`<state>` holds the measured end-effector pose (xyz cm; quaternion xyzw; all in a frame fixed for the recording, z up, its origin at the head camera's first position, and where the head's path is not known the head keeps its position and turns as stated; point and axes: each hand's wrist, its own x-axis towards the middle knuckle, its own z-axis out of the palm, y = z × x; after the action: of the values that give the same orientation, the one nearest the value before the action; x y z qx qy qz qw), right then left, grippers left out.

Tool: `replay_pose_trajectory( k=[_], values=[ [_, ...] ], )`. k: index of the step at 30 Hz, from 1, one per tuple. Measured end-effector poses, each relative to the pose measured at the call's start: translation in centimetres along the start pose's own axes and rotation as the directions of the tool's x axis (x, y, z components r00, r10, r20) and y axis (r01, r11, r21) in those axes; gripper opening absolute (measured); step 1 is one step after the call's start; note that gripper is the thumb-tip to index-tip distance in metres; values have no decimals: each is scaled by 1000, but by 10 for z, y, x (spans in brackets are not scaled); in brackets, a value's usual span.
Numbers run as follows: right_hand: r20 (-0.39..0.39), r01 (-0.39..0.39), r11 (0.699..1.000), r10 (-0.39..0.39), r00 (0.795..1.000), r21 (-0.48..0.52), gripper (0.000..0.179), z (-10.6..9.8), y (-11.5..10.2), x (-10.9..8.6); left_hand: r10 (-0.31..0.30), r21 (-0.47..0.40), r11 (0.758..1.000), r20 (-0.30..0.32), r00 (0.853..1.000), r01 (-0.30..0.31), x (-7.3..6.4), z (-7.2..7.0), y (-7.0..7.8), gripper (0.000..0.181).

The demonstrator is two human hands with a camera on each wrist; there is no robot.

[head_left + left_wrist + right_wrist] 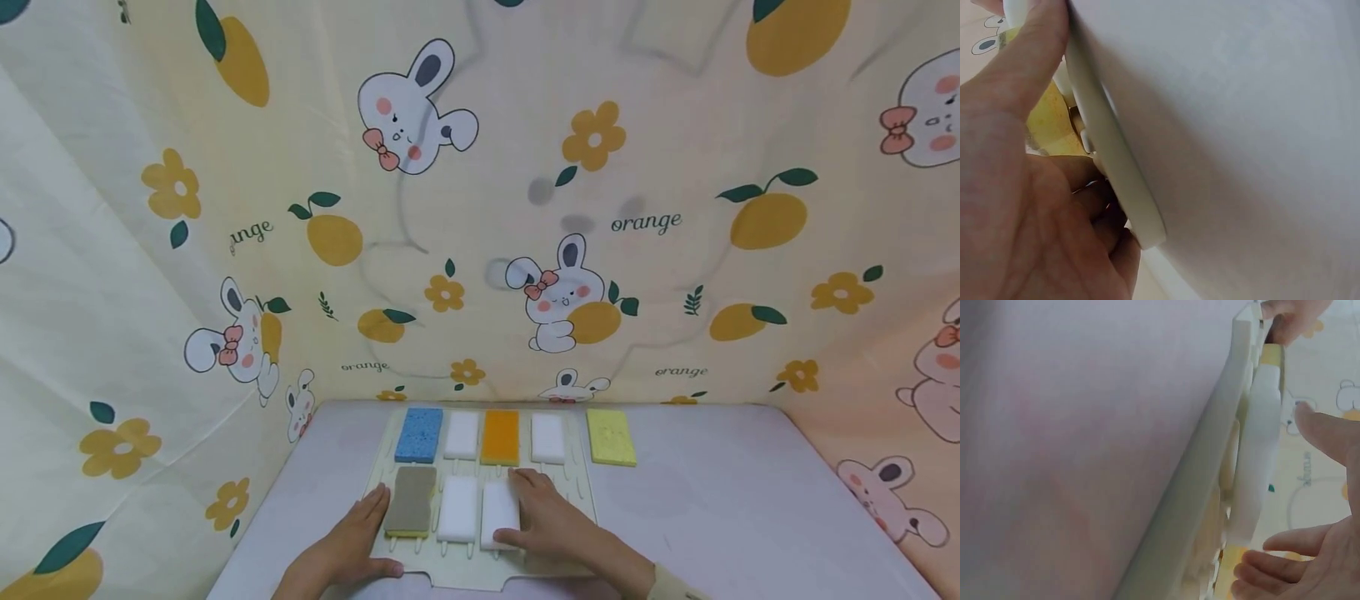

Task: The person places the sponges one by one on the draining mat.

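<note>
An off-white pegged tray [468,575] lies on the table, bearing two rows of sponges. My left hand [352,533] rests at its front left corner, thumb along the front edge, fingers beside the grey-topped yellow sponge [411,500]. In the left wrist view that hand [1041,206] lies against the tray's edge [1116,169]. My right hand [551,521] is over the front row's rightmost white sponge [498,508]. In the right wrist view, thumb and fingers of the hand [1310,550] are spread, with a gap between the thumb and the white sponge [1257,456].
Another white sponge [457,508] lies in the front row's middle. Behind are a blue sponge [418,435], a white one [461,435], an orange one [500,437] and a white one [548,437]. Right of the tray, a yellow sponge [611,437] lies on the table [720,517]. Patterned cloth [480,333] hangs around.
</note>
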<state>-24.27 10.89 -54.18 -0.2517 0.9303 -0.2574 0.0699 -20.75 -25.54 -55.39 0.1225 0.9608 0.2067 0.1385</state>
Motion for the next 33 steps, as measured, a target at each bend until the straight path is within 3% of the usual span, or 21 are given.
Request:
replay_pose_trajectory(
  k=[6,16,26,33],
  values=[
    [-49,62,998,-61,997,23,99,-12,13,-7,25,-1,1000,-8,1000,-25,-1,0,1,124],
    [-103,82,990,-70,992,117,95,-38,37,-17,-13,-4,1000,4,1000,13,0,-1,5,125],
    [-122,4,996,8,992,90,97,-61,63,-25,-3,1,1000,11,1000,3,0,0,5,124],
    [-135,0,998,8,991,56,99,-77,86,-24,-39,4,999,15,999,38,1,0,5,126]
  ],
)
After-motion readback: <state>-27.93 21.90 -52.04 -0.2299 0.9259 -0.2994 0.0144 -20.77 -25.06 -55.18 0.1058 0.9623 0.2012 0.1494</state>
